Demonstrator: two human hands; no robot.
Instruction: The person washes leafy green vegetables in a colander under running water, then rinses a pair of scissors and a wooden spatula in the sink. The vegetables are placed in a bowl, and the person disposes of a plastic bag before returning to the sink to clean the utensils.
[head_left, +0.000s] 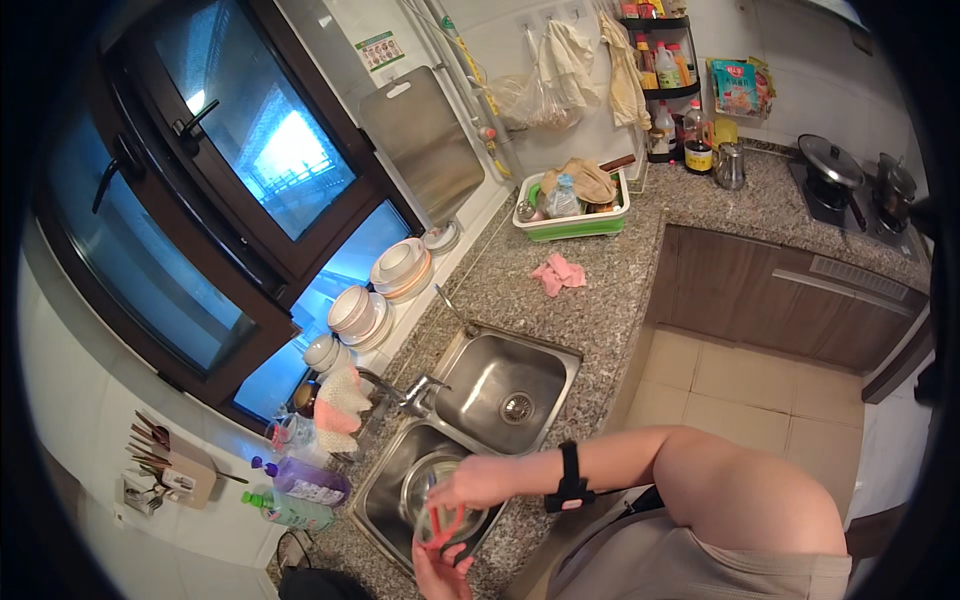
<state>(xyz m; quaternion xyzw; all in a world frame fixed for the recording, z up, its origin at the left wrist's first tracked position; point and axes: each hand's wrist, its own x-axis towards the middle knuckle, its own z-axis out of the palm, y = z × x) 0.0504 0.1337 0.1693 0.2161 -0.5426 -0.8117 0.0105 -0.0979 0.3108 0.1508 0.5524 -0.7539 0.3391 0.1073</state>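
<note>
Both my hands are over the near basin of a double stainless steel sink (382, 457). My right hand (476, 481), with a black strap on its wrist, reaches down onto a small partly clear, reddish object (442, 525). From below, my left hand (442, 571) supports the same object with its fingers curled up around it. Its exact kind is hard to tell, as fingers cover much of it. Beneath the hands, a round metal bowl (409, 491) sits in the basin, partly hidden. The chrome faucet (420, 394) points over the far basin (499, 375).
Beside the sink stand a purple detergent bottle (311, 480) and a green-capped bottle (292, 514). Stacked bowls (352, 311) line the window sill. A pink cloth (559, 274) and a white-green bin (574, 229) are on the granite counter. A lidded pan (831, 161) rests on the stove.
</note>
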